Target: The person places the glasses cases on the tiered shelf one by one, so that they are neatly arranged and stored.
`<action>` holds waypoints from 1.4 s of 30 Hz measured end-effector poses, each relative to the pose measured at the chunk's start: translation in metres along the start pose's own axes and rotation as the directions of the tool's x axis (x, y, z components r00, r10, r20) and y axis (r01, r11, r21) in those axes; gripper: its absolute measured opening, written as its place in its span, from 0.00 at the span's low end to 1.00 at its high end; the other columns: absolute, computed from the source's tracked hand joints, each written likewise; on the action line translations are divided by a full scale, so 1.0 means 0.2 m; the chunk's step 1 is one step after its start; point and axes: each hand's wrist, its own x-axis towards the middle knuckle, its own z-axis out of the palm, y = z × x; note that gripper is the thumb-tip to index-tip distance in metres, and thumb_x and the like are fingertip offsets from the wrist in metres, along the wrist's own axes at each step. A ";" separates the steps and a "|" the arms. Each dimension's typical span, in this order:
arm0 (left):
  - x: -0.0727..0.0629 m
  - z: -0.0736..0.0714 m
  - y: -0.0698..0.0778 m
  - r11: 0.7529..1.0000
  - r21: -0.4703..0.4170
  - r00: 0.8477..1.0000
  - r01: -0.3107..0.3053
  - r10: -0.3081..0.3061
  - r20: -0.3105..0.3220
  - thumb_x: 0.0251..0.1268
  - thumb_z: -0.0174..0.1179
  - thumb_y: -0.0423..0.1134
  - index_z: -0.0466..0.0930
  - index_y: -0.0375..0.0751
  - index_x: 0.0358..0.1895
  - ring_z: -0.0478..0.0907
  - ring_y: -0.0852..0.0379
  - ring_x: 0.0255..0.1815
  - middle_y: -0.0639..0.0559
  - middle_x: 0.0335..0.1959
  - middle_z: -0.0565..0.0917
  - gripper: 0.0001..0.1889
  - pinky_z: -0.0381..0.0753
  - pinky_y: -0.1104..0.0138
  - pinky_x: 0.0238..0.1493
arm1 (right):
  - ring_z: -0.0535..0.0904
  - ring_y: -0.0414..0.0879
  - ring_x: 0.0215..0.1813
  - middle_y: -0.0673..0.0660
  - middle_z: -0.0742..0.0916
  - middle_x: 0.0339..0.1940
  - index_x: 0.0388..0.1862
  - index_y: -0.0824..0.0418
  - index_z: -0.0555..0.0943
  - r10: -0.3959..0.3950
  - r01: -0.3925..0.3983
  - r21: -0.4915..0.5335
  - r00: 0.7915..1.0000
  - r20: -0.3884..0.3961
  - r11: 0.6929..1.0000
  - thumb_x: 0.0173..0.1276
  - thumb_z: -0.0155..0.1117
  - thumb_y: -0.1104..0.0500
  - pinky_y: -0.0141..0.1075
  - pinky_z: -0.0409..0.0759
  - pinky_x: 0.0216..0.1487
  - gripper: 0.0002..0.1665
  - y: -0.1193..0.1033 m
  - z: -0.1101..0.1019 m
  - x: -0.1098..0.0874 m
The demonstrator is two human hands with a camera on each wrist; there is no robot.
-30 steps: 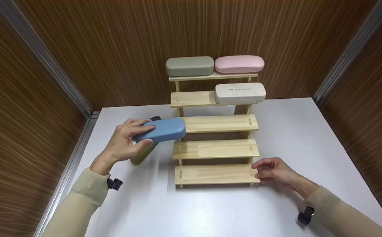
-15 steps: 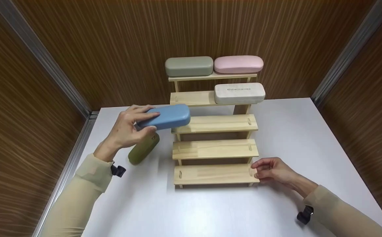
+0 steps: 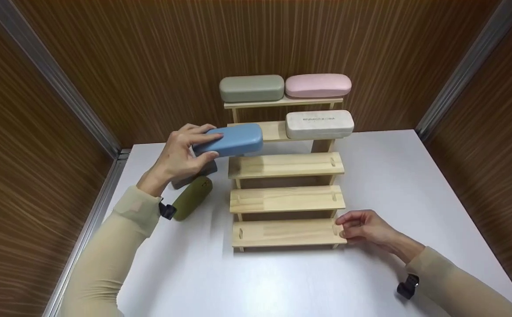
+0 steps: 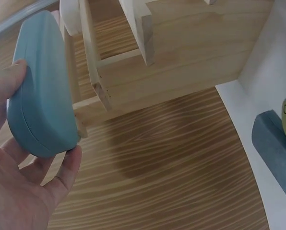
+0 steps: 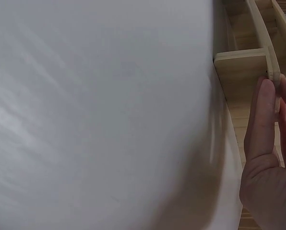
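A blue glasses case [image 3: 229, 140] is gripped at its left end by my left hand [image 3: 181, 152], thumb in front and fingers over the top. In the head view it overlaps the left part of the second shelf from the top. The left wrist view shows the blue glasses case [image 4: 44, 86] beside the wooden display stand [image 4: 196, 43]. My right hand [image 3: 368, 229] pinches the right end of the lowest shelf [image 3: 289, 233], and the right wrist view has the thumb [image 5: 264, 115] under that shelf end. A white glasses case [image 3: 320, 124] with lettering sits on the second shelf's right half.
On the top shelf, a sage green glasses case [image 3: 251, 88] is next to a pink one [image 3: 317, 85]. Left of the stand, an olive glasses case [image 3: 193, 198] and a partly hidden grey case [image 3: 207, 171] lie on the white table [image 3: 273, 281]. Wood-grain walls [image 3: 185, 53] surround the table.
My left hand has carried the blue glasses case upward and slightly right, from about the middle shelf to the second from the top. The grey case shows again below it. My right hand stays put.
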 end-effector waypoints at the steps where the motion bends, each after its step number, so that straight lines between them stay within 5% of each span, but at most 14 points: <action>1: 0.02 0.00 0.00 1.000 -0.002 1.000 -0.001 0.001 0.000 0.68 0.79 0.44 0.92 0.47 0.67 0.84 0.36 0.70 0.40 0.73 0.88 0.24 0.85 0.39 0.70 | 0.93 0.37 0.43 0.44 0.94 0.39 0.55 0.58 0.91 0.002 -0.002 0.002 1.000 -0.001 1.000 0.71 0.75 0.71 0.33 0.95 0.48 0.16 0.00 0.00 0.00; 15: 0.24 0.10 0.00 1.000 -0.013 0.998 -0.002 0.003 0.058 0.70 0.77 0.42 0.91 0.49 0.68 0.83 0.37 0.72 0.41 0.75 0.86 0.24 0.85 0.42 0.70 | 0.93 0.38 0.43 0.44 0.94 0.38 0.55 0.58 0.91 0.001 -0.001 -0.001 1.000 0.000 1.000 0.70 0.76 0.70 0.34 0.96 0.48 0.16 -0.01 0.00 0.00; 31: 0.32 0.18 0.02 0.996 0.033 0.990 0.077 -0.081 0.115 0.73 0.74 0.42 0.89 0.52 0.71 0.80 0.39 0.74 0.43 0.80 0.83 0.24 0.79 0.43 0.75 | 0.93 0.38 0.43 0.45 0.94 0.39 0.55 0.61 0.91 0.001 -0.001 -0.008 1.000 -0.008 1.000 0.69 0.76 0.71 0.33 0.95 0.48 0.16 -0.01 -0.01 0.00; 42: 0.34 0.23 0.01 0.995 -0.003 0.991 0.098 -0.097 0.088 0.74 0.73 0.41 0.89 0.51 0.71 0.75 0.39 0.77 0.43 0.82 0.80 0.24 0.76 0.42 0.78 | 0.93 0.38 0.43 0.44 0.94 0.38 0.54 0.59 0.91 -0.005 0.005 -0.004 1.000 0.010 1.000 0.70 0.75 0.72 0.33 0.95 0.47 0.17 -0.01 -0.02 -0.01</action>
